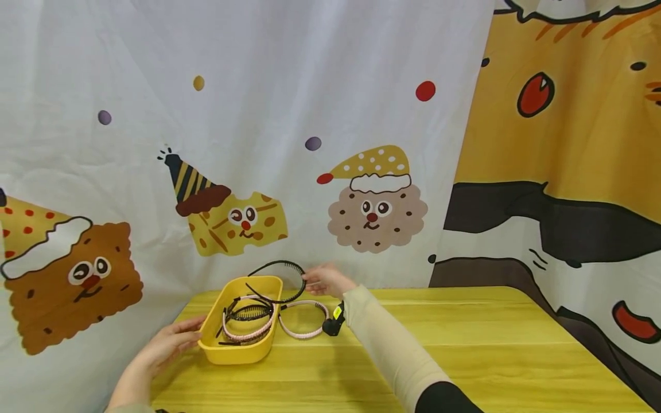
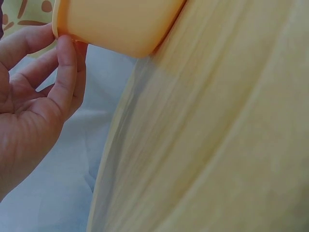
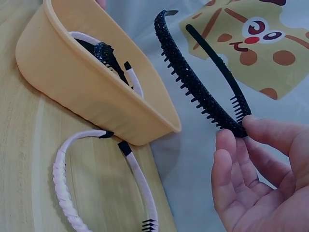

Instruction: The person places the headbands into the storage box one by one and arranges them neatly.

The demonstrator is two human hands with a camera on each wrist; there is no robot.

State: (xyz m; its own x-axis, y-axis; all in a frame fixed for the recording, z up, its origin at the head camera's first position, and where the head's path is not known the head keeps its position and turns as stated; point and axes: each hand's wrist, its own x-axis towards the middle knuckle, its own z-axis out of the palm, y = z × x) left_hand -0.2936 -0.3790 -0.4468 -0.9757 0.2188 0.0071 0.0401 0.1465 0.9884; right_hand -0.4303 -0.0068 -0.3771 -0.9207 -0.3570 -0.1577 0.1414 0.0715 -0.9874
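Observation:
My right hand (image 1: 327,280) pinches a black headband (image 3: 190,87) at its middle between thumb and fingers. This headband has a beaded outer face and comb teeth inside, and its ends reach over the back right of a yellow plastic basket (image 1: 234,357). My left hand (image 1: 170,344) holds the basket's rim at the left side, fingertips bent at the lip. Inside lie a pink braided headband (image 1: 242,336) and several dark ones, partly hidden under each other. Another pink headband (image 3: 63,188) rests on the table, just right of the basket.
The wood-grain table (image 1: 439,355) extends to the right of the basket. Directly behind it hangs a white curtain (image 1: 304,218) printed with cartoon snacks. The basket stands near the table's left edge.

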